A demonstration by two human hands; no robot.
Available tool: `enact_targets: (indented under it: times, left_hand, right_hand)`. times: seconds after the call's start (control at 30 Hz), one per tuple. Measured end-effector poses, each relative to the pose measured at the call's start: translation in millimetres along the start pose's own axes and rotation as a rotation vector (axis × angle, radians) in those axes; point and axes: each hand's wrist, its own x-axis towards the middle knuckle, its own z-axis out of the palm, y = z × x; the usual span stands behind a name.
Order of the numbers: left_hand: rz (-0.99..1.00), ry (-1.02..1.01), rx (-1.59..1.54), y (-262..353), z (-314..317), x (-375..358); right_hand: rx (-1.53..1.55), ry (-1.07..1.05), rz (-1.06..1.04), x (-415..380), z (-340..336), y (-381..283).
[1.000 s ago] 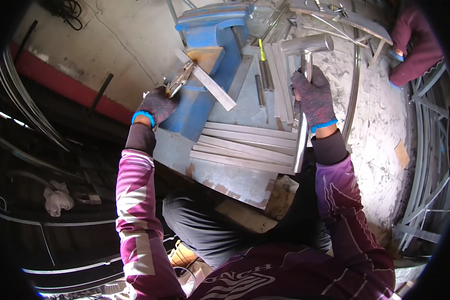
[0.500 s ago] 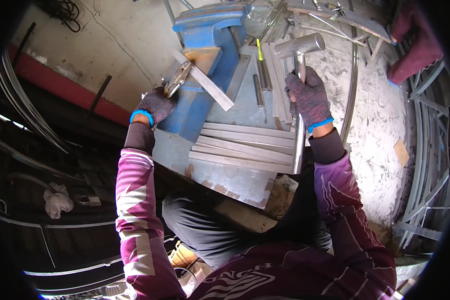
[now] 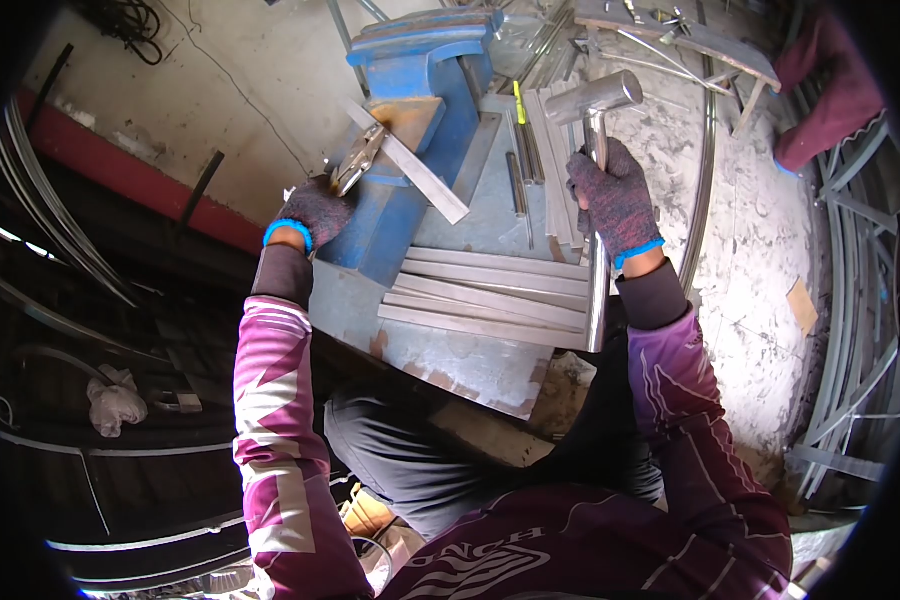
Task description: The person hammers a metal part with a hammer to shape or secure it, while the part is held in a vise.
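Wearing a dark knit glove, my left hand (image 3: 316, 210) is closed round the handles of locking pliers (image 3: 360, 158). Their jaws clamp a flat metal bar (image 3: 425, 182), which lies slantwise over the rusty flat top of a blue vise (image 3: 455, 130). My right hand (image 3: 615, 195), gloved too, grips the shaft of a metal hammer (image 3: 597, 99). The cylindrical head stands above my fist and the long shaft runs down toward my leg. Between the two hands, several flat bars (image 3: 490, 292) lie stacked on the metal bench (image 3: 440, 360).
Thin rods and a yellow-tipped tool (image 3: 520, 105) lie behind the stack. A low wooden bench (image 3: 690, 40) holds metal pieces at the back right, near another person's leg (image 3: 825, 95). Steel lengths (image 3: 850, 300) line the right side. A plastic bag (image 3: 118, 400) sits at left.
The hammer and my right hand have shifted very slightly left and down. My left hand has moved slightly right, still holding the pliers; the clamped bar looks almost unmoved.
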Motion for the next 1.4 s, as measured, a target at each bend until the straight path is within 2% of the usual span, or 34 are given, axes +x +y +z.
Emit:
enact_targets:
  times: [0.17,0.27,0.33,0.37,0.4,0.47,0.5,0.57,0.63,0.77,0.83,0.87,0.93,0.97,1.0,1.07,1.1,1.17,1.2,1.3,1.33,1.4]
  left_hand:
    - [0.031,-0.004,0.029,2,-3,2]
    - [-0.042,-0.037,0.132,20,-18,-2]
    - [-0.060,-0.050,0.155,31,-32,-6]
    - [-0.084,-0.076,0.208,36,-39,-6]
    - [-0.092,-0.068,0.195,38,-44,-5]
    - [-0.125,-0.072,0.313,42,-51,-4]
    - [-0.120,-0.055,0.322,43,-52,-5]
    - [-0.129,-0.050,0.320,53,-58,-14]
    - [-0.128,-0.031,0.324,54,-62,-14]
    - [-0.095,0.004,0.307,59,-70,-22]
    - [-0.100,-0.021,0.288,50,-65,-15]
    - [-0.090,-0.033,0.284,47,-64,-13]
    - [-0.108,-0.038,0.273,49,-66,-18]
    - [-0.101,-0.033,0.267,50,-66,-18]
    - [-0.092,-0.024,0.264,51,-68,-19]
    - [-0.087,-0.003,0.266,50,-61,-18]
    - [-0.094,0.017,0.261,49,-62,-16]
    - [-0.101,0.010,0.233,47,-58,-16]
    - [-0.112,0.009,0.211,45,-57,-16]
    - [-0.074,0.036,0.140,20,-26,-2]
    - [-0.049,0.035,0.103,13,-18,3]
    - [-0.061,-0.069,0.054,15,-15,-6]
  right_hand:
    - [0.008,-0.004,0.074,-6,0,-11]
    - [-0.088,-0.021,0.066,-3,-1,-4]
    - [-0.246,-0.059,-0.137,0,3,4]
    - [-0.247,-0.121,-0.042,-2,11,-12]
    - [-0.256,-0.132,-0.051,-1,21,-25]
    - [-0.381,-0.334,-0.110,7,43,-46]
    - [-0.539,-0.374,-0.335,18,56,-48]
    - [-0.650,-0.459,-0.464,51,88,-40]
    - [-0.801,-0.562,-0.484,66,118,-70]
    - [-0.789,-0.596,-0.430,91,159,-115]
    - [-1.076,-0.337,-1.556,113,165,-114]
    - [-1.075,-0.357,-1.560,104,169,-116]
    - [-0.640,-0.422,-0.665,76,172,-126]
    - [-0.830,-0.536,-0.961,100,168,-89]
    - [-0.833,-0.535,-0.965,101,164,-68]
    - [-0.983,-0.536,-0.606,92,154,-52]
    - [-0.990,-0.529,-0.626,88,150,-58]
    - [-0.877,-0.499,-0.483,67,133,-58]
    - [-0.881,-0.503,-0.484,60,125,-54]
    - [-0.656,-0.389,-0.286,48,105,-21]
    - [-0.652,-0.388,-0.288,41,103,-14]
    - [-0.562,-0.390,-0.197,27,101,-5]
